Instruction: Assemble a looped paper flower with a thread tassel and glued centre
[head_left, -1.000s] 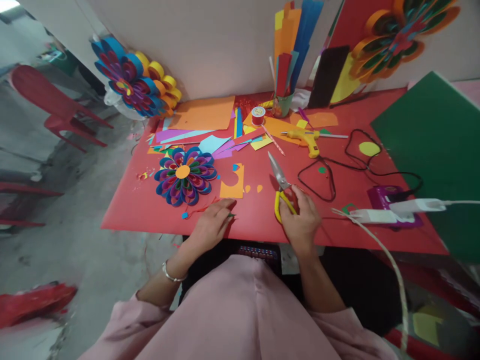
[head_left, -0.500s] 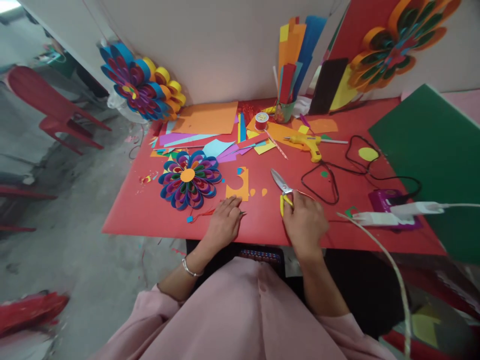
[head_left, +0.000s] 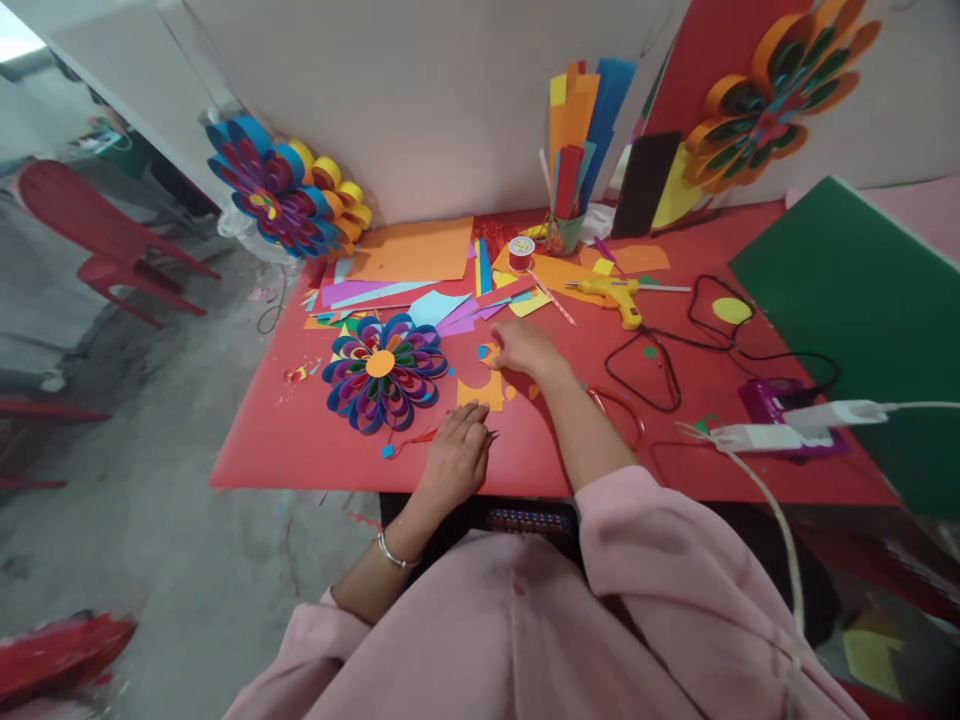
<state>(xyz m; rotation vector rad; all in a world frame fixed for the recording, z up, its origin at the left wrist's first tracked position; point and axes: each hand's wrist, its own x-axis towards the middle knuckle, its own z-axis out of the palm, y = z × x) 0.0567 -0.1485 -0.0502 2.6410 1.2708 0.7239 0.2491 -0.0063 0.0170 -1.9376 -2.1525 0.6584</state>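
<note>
My right hand (head_left: 529, 350) reaches over the table with its fingers curled at the upper corner of a cut orange paper scrap (head_left: 480, 393). A small blue paper piece (head_left: 483, 352) lies by those fingertips. My left hand (head_left: 459, 447) rests near the front edge, fingers closed; a thin dark pointed tip (head_left: 493, 436) pokes out beside it, the rest covered. Left of it sits a quilled paper flower (head_left: 386, 410) with an orange disc centre, and a red tassel string (head_left: 412, 438) runs to the hand. Two small orange petal pieces lie near my right wrist. The yellow-handled scissors are hidden.
A yellow glue gun (head_left: 619, 297), a thread spool (head_left: 520, 253) and paper strips lie behind. A red-handled tool (head_left: 622, 410) is beside my right forearm. Cables run to a purple power strip (head_left: 776, 405) at right. A cup of paper strips (head_left: 564, 235) stands at the back.
My right hand has let go of the yellow-handled scissors and moved forward and left to the orange scrap. My left hand stays in place. The view has shifted slightly.
</note>
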